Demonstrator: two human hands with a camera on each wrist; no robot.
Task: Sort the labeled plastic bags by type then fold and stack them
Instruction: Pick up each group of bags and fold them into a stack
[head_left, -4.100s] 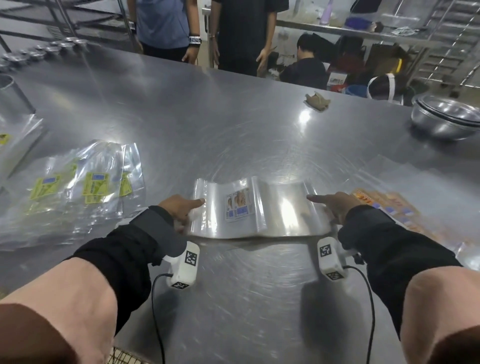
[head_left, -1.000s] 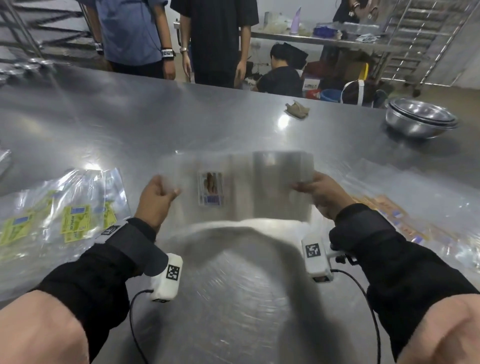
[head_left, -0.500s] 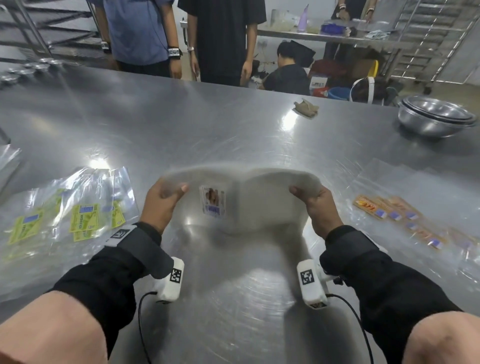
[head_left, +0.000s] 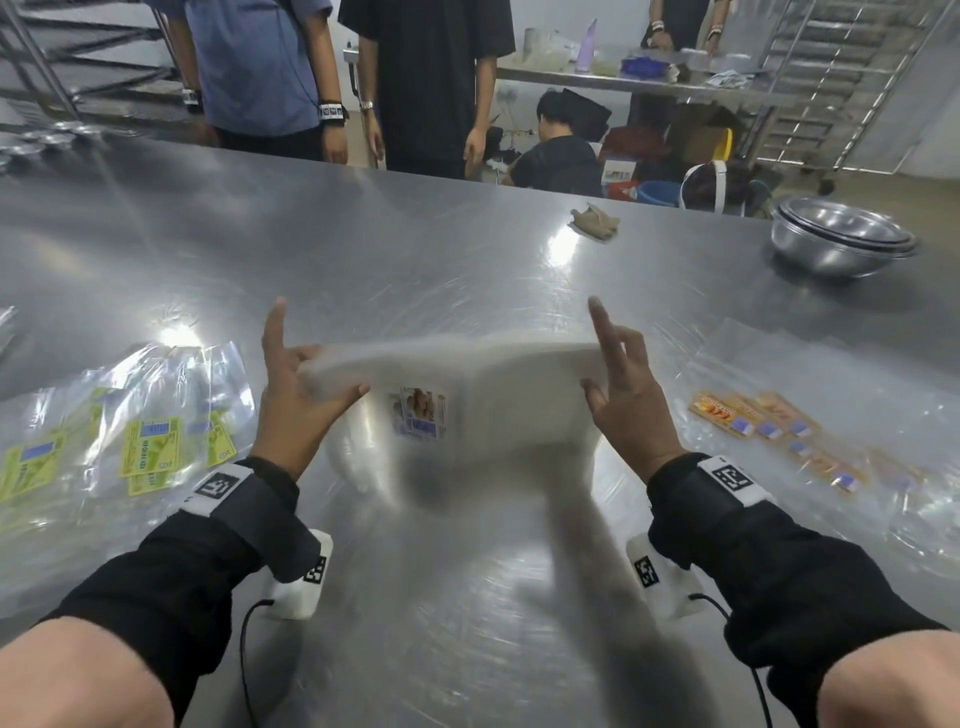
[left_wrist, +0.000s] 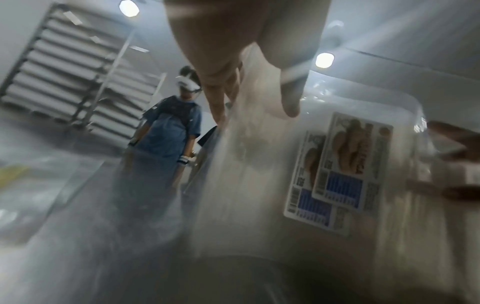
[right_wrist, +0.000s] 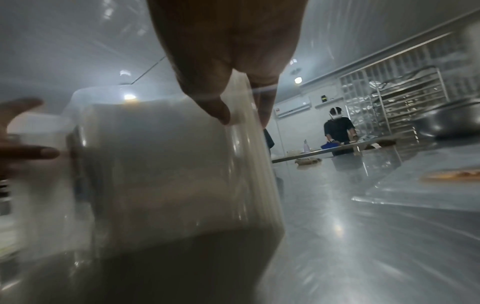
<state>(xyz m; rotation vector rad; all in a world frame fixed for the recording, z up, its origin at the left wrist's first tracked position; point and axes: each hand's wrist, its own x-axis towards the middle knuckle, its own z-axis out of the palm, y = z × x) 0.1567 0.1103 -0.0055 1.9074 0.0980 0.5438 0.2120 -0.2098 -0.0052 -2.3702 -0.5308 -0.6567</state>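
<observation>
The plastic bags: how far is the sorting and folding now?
Sorted: yellow-label bags lie left, orange-label bags right, both still spread flat. In hand: both hands, left hand and right hand, pinch a blurred photo-label stack above the table. Left: folding and stacking.

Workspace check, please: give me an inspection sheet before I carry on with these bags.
Surface: steel table, scratched, glare spots.
Job's things: clear bag stack with photo label held off the table, motion-blurred; yellow-labelled bags at left; orange-labelled bags at right.
Clutter: nested steel bowls far right; crumpled brown cloth.
Hands: left hand and right hand each pinch a top corner, index fingers raised.
Cables: black wrist-camera cable hangs below the left forearm.
Surroundings: bystanders beyond the far edge; tray racks behind.
</observation>
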